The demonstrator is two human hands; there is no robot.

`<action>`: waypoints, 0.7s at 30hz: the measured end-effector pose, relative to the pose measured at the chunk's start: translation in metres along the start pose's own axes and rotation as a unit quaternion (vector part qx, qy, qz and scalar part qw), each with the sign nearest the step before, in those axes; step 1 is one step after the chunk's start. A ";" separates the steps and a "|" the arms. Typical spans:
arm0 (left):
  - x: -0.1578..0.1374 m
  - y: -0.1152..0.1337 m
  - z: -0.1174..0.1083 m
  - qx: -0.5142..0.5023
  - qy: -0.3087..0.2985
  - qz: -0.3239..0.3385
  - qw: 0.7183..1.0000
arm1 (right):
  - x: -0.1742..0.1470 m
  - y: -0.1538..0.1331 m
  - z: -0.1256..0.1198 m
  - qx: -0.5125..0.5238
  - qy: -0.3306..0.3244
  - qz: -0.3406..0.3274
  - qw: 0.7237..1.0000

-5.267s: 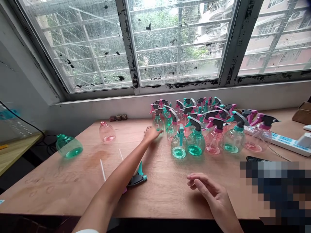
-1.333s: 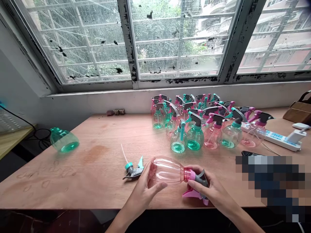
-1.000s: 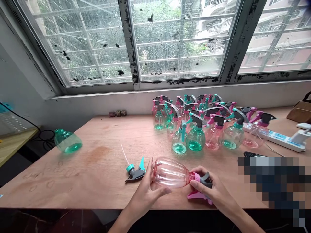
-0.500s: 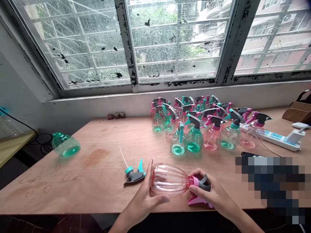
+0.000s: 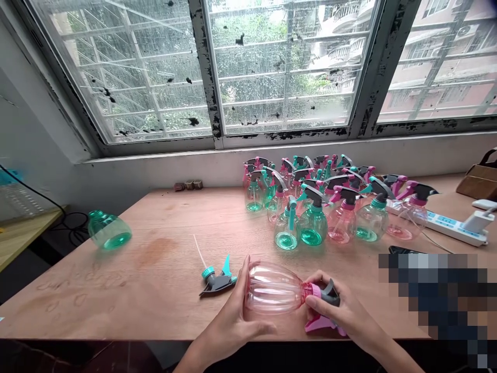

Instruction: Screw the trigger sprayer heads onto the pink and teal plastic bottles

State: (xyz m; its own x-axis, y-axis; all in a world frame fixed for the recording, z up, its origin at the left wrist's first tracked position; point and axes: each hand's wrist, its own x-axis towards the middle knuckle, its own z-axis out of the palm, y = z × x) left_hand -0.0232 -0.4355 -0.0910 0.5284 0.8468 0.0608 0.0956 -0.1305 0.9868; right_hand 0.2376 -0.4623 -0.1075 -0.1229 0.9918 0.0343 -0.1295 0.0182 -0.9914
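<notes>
A clear pink spray bottle (image 5: 274, 287) lies on its side in both my hands, just above the front edge of the wooden table (image 5: 155, 259). My left hand (image 5: 233, 324) cups the bottle's round body from below and behind. My right hand (image 5: 344, 313) grips the pink and grey trigger head (image 5: 324, 300) at the bottle's neck. A loose teal and grey trigger head (image 5: 217, 277) with a thin white tube lies on the table just left of the bottle.
Several finished pink and teal spray bottles (image 5: 322, 204) stand clustered at the back right. An uncapped teal bottle (image 5: 108, 233) lies at the left edge. A white power strip (image 5: 446, 223) and a brown box (image 5: 481, 181) sit at the right.
Five seconds ago my left arm reached toward the cluster and my right hand was empty. Since then both hands hold the pink bottle and its trigger head; over the last second they barely shift.
</notes>
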 end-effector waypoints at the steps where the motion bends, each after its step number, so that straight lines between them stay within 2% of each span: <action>1: -0.001 0.000 0.000 0.003 -0.001 -0.004 1.000 | -0.001 0.000 0.000 -0.006 -0.003 -0.005 1.000; 11: -0.001 0.006 0.001 0.024 -0.010 0.013 1.000 | 0.001 0.000 -0.003 -0.022 0.005 0.004 1.000; 18: -0.002 0.003 -0.001 -0.008 -0.014 -0.010 1.000 | 0.000 -0.001 0.000 -0.004 0.002 -0.002 1.000; 21: -0.001 0.002 -0.001 -0.014 -0.009 -0.011 1.000 | 0.001 -0.003 -0.001 -0.019 0.019 -0.004 1.000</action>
State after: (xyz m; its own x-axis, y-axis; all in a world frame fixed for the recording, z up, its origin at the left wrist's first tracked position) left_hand -0.0243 -0.4361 -0.0892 0.5422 0.8394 0.0368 0.0839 -0.0977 0.9917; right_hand 0.2391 -0.4616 -0.1048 -0.0852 0.9957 0.0376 -0.0930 0.0296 -0.9952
